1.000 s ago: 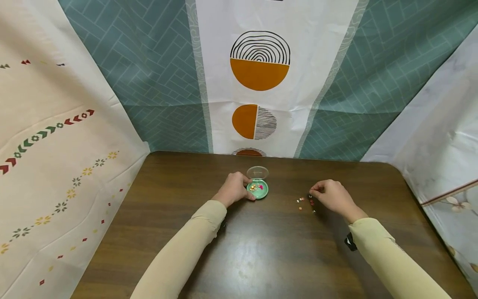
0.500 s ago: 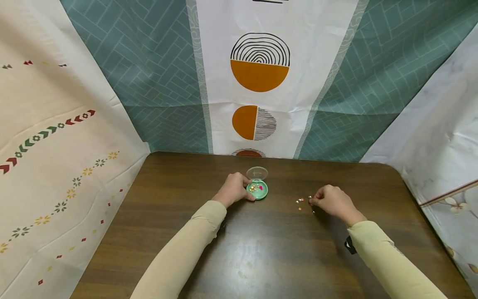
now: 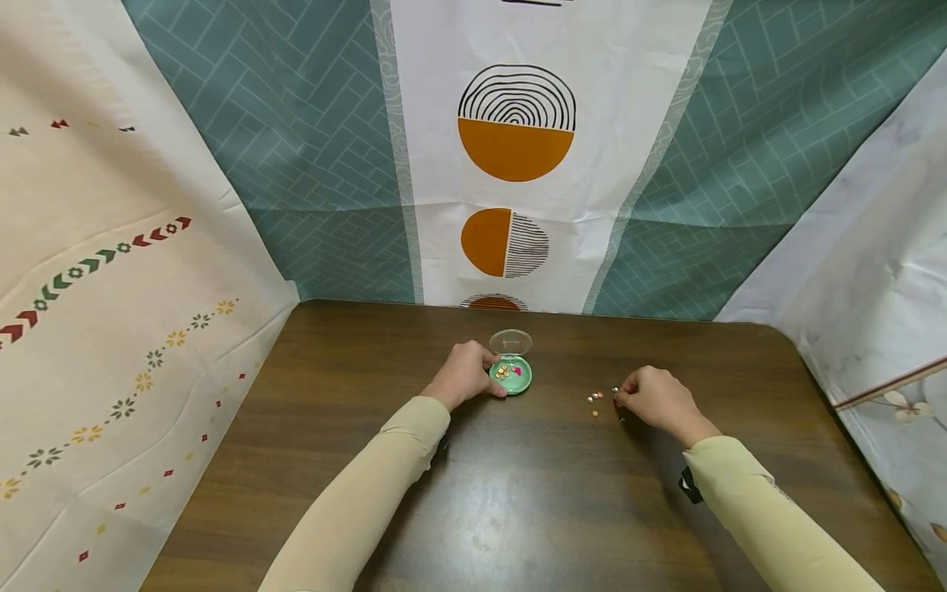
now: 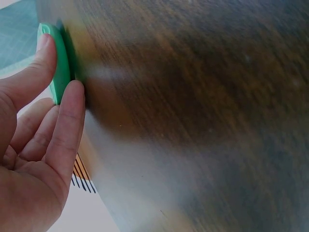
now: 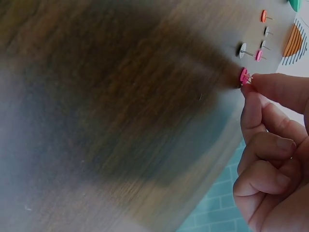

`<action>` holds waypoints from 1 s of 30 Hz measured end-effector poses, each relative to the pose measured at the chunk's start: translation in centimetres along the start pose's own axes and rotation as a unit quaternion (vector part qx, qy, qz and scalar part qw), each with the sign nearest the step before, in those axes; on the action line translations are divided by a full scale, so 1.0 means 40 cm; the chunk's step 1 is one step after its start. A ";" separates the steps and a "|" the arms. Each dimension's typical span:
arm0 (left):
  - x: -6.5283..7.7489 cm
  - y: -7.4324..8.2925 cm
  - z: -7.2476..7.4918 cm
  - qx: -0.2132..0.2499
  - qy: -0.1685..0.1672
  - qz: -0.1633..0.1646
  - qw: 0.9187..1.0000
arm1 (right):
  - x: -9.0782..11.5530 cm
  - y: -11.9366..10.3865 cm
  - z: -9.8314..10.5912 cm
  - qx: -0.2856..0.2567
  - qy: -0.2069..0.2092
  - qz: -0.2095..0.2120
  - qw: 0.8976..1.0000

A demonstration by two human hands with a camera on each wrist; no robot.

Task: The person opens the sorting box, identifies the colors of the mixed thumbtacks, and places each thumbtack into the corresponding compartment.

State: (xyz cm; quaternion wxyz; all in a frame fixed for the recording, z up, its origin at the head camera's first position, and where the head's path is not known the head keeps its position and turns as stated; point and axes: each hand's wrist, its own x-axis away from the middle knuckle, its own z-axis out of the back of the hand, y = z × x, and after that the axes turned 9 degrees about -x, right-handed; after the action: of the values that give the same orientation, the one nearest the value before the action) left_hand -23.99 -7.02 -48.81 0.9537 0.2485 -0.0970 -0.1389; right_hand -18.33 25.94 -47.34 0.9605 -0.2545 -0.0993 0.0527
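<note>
My left hand (image 3: 462,374) grips the rim of a small round green case (image 3: 521,384), thumb and fingers on its left side. In the left wrist view the green edge of the case (image 4: 61,67) shows between thumb and fingers. Inside it lie several gold thumbtacks (image 3: 502,372) and a pink piece (image 3: 516,371). Over to the right, my right hand (image 3: 657,400) pinches a pink thumbtack (image 5: 244,76) by its pin with thumb and index finger, close over the table; the other fingers are curled in. Beside it stand a white thumbtack (image 5: 243,50) and a smaller pink thumbtack (image 5: 259,55), pins out.
The case's clear lid (image 3: 510,341) stands raised at the back. Loose tacks (image 3: 590,400) lie between case and right hand, with an orange tack (image 3: 595,413) nearer the front. The brown wooden table (image 3: 473,510) ends at a patterned cloth (image 3: 510,247) behind.
My right hand has come slightly toward the front of the table, and its fingers now cover the red tacks seen a second ago. The left hand and case stay put.
</note>
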 end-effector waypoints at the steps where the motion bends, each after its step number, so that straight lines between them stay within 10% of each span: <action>1: 0.000 0.000 0.001 0.001 0.000 0.000 1.000 | 0.000 -0.002 0.000 -0.001 0.000 0.001 1.000; 30: 0.002 -0.001 0.000 0.022 -0.006 0.009 1.000 | -0.047 -0.062 0.006 -0.163 0.026 0.033 0.986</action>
State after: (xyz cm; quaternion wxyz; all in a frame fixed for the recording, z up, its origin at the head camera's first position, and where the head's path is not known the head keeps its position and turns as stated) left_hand -23.91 -7.08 -48.82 0.9485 0.2677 -0.1083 -0.1299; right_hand -20.09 23.64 -46.20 0.9060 -0.4124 -0.0733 0.0611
